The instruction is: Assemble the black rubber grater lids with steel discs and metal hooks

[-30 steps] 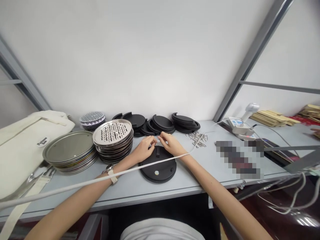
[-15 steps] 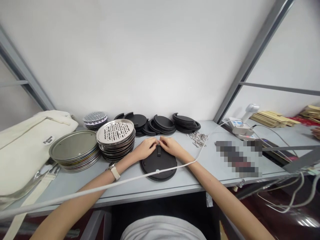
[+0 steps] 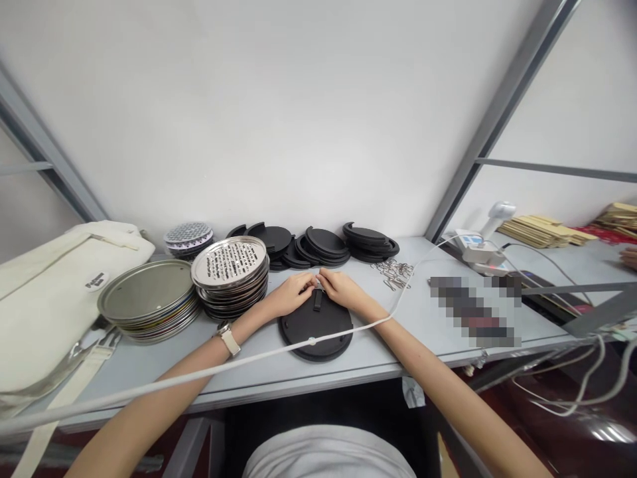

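A black round disc (image 3: 315, 332) with a short black tab (image 3: 317, 300) lies on the table in front of me. At its far edge, just beyond the tab, my left hand (image 3: 294, 293) and my right hand (image 3: 340, 288) meet with fingertips pinched together. A small metallic glint shows between them, but its shape is hidden by the fingers. To the right of my hands, a loose pile of small metal wire hooks (image 3: 394, 273) is spread on the tabletop. A white cable (image 3: 279, 354) crosses in front of the disc and over my right forearm.
Stacks of round metal plates (image 3: 231, 262) and larger metal lids (image 3: 146, 292) stand left, beside a cream bag (image 3: 54, 285). More black discs (image 3: 326, 244) are piled along the wall. A handheld scanner (image 3: 500, 214) and wooden strips (image 3: 542, 231) are at right; another person's hand (image 3: 629, 257) shows there.
The view has shifted very slightly. Both hands stay at the disc's far edge, with only a small movement of the fingertips.
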